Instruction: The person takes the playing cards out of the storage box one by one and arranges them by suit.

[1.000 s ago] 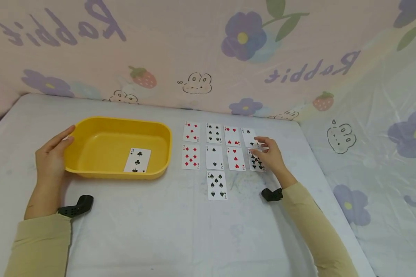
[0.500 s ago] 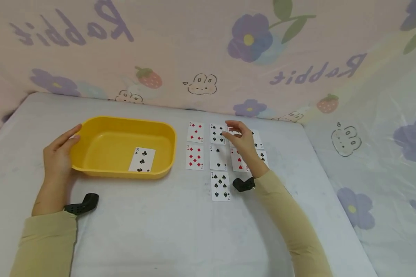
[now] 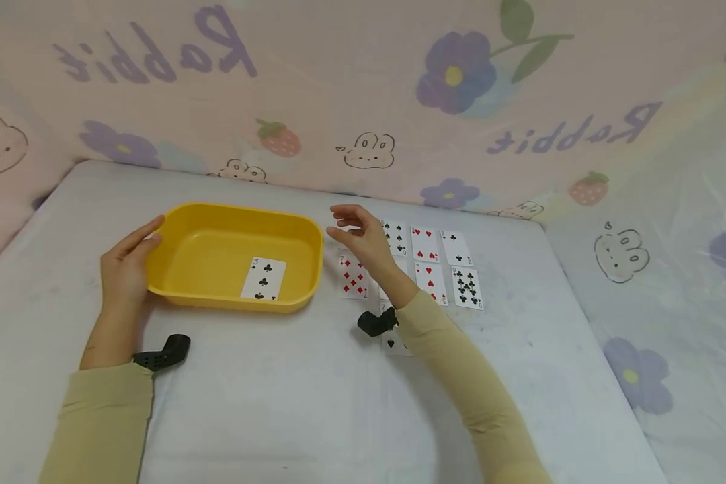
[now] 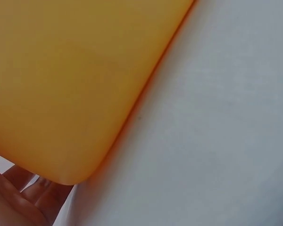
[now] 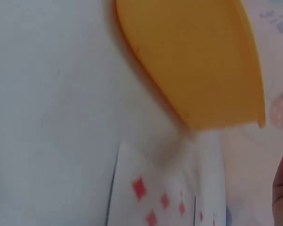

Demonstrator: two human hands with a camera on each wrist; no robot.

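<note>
A yellow plastic tray [image 3: 230, 306] stands on the table with a three of clubs [image 3: 263, 279] lying in it. My left hand [image 3: 125, 272] holds the tray's left end, its thumb at the rim; part of that hand shows beneath the corner in the left wrist view. Over the upper left of the laid-out cards hovers my right hand [image 3: 366, 242], fingers loosely bent and holding nothing. It covers most of the five of diamonds, while the seven of diamonds [image 3: 353, 279] shows just below. My forearm partly hides the seven of spades [image 3: 393, 344].
Right of the hand lie the six of spades [image 3: 397, 238], four of hearts [image 3: 425, 243] and two of clubs [image 3: 456, 249]. Below them are the three of hearts [image 3: 429, 282] and a many-pip clubs card [image 3: 467, 288]. A patterned cloth [image 3: 314, 87] rises behind the white table [image 3: 266, 403].
My right hand has swept left across the cards, from the clubs cards on the right to the diamonds near the tray. My left hand stays on the tray. The head view has shifted slightly.
</note>
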